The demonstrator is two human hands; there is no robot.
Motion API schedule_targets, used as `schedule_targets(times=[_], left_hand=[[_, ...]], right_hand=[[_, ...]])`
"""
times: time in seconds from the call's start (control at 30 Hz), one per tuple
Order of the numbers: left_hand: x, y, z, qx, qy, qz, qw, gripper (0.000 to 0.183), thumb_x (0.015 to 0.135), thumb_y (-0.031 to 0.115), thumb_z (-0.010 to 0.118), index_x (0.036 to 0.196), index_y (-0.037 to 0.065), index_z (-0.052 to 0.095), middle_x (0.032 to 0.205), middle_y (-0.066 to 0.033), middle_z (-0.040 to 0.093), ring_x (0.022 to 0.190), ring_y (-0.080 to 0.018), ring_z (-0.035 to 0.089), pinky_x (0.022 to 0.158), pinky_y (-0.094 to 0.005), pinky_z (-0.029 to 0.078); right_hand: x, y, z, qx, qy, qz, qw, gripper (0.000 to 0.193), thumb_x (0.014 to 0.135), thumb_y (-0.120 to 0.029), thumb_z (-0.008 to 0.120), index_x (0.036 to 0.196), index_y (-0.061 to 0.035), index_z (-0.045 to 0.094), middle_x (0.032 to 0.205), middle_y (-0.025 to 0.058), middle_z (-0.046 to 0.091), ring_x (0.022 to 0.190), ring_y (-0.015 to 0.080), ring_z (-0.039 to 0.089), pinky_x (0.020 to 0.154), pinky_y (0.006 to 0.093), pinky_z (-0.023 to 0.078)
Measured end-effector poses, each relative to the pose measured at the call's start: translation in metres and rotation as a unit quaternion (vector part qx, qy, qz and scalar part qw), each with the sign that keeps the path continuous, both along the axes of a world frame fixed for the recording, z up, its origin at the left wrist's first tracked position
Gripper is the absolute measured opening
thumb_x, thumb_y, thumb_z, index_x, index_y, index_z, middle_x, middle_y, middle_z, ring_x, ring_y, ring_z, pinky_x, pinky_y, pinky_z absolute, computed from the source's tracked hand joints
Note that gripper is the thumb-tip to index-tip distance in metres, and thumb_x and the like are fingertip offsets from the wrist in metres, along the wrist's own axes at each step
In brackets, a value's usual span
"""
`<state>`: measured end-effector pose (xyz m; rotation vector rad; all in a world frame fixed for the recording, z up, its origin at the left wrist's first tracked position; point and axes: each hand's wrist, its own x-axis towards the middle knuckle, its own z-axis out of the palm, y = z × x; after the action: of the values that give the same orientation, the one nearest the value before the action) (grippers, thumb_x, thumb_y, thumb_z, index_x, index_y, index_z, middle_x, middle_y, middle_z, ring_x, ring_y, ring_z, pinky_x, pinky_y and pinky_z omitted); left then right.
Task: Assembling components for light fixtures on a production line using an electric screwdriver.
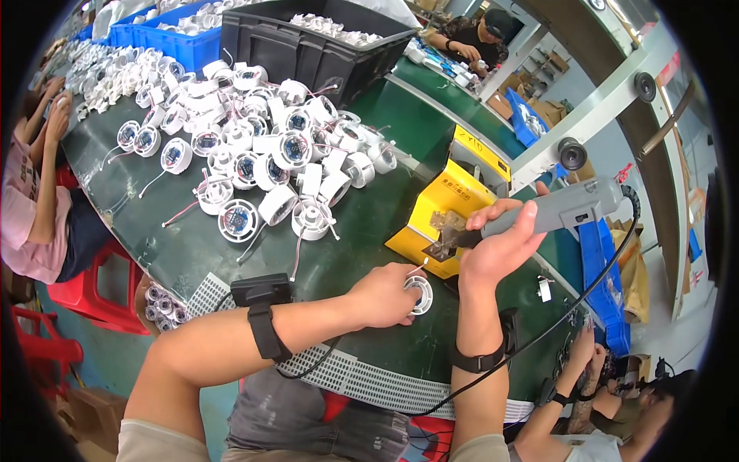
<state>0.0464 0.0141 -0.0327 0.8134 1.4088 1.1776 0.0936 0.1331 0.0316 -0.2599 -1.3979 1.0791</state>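
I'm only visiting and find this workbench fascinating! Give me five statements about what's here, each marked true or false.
1. The right hand holds a grey tool with a black cord. True.
2. The left hand touches nothing. False: the left hand has its fingers on a white ring-shaped part.
3. A yellow box-like fixture stands on the green table. True.
4. The big bin behind the pile is red. False: it is a black bin.
5. Thin wires trail from some parts in the pile. True.
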Motion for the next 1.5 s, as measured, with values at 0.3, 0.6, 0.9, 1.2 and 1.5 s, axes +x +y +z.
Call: schedule_targets(times=[0.3, 0.6, 0.9, 1.2, 1.5], left_hand=[[0.001, 0.005, -0.003, -0.009, -0.041, 0.029, 0.999, 0.033, 0.093, 0.007, 0.049, 0.123, -0.006, 0.051, 0.106, -0.0159, 0.062, 0.085, -0.0208, 0.067, 0.071, -0.0296, 0.059], [0.000, 0.006, -0.005, 0.018, -0.080, 0.053, 0.995, 0.031, 0.094, 0.006, 0.047, 0.123, -0.005, 0.052, 0.106, -0.0146, 0.060, 0.089, -0.0206, 0.064, 0.072, -0.0320, 0.060], [-0.001, 0.005, -0.001, 0.011, -0.062, 0.045, 0.997, 0.030, 0.094, 0.007, 0.047, 0.121, -0.005, 0.052, 0.107, -0.0134, 0.057, 0.092, -0.0197, 0.062, 0.075, -0.0325, 0.060], [-0.002, 0.004, 0.000, 0.001, -0.057, 0.040, 0.998, 0.031, 0.095, 0.008, 0.047, 0.123, -0.006, 0.051, 0.110, -0.0155, 0.056, 0.094, -0.0215, 0.061, 0.075, -0.0327, 0.061], [0.002, 0.011, -0.010, 0.025, -0.030, 0.068, 0.997, 0.030, 0.093, 0.011, 0.047, 0.117, -0.004, 0.056, 0.103, -0.0179, 0.063, 0.078, -0.0224, 0.068, 0.067, -0.0298, 0.058]], right_hand=[[0.003, -0.001, -0.003, 0.028, -0.028, 0.014, 0.999, 0.033, 0.098, -0.024, 0.037, 0.122, -0.0024, 0.035, 0.063, 0.0079, 0.045, 0.045, 0.0169, 0.045, 0.043, 0.0307, 0.041], [0.040, -0.040, -0.019, -0.056, -0.010, 0.104, 0.993, 0.043, 0.098, -0.034, 0.038, 0.127, -0.0041, 0.031, 0.067, 0.0078, 0.045, 0.046, 0.0159, 0.045, 0.044, 0.0293, 0.042], [0.043, -0.041, -0.031, -0.045, -0.028, 0.122, 0.991, 0.047, 0.097, -0.035, 0.041, 0.128, -0.0022, 0.029, 0.068, 0.0084, 0.046, 0.049, 0.0161, 0.048, 0.046, 0.0294, 0.045], [0.042, -0.043, -0.035, -0.030, -0.055, 0.117, 0.991, 0.049, 0.096, -0.037, 0.041, 0.128, -0.0020, 0.029, 0.067, 0.0078, 0.046, 0.049, 0.0160, 0.048, 0.046, 0.0294, 0.045], [0.047, -0.034, -0.042, -0.028, -0.026, 0.201, 0.979, 0.051, 0.094, -0.041, 0.046, 0.126, -0.0046, 0.029, 0.070, 0.0088, 0.046, 0.049, 0.0157, 0.048, 0.048, 0.0291, 0.046]])
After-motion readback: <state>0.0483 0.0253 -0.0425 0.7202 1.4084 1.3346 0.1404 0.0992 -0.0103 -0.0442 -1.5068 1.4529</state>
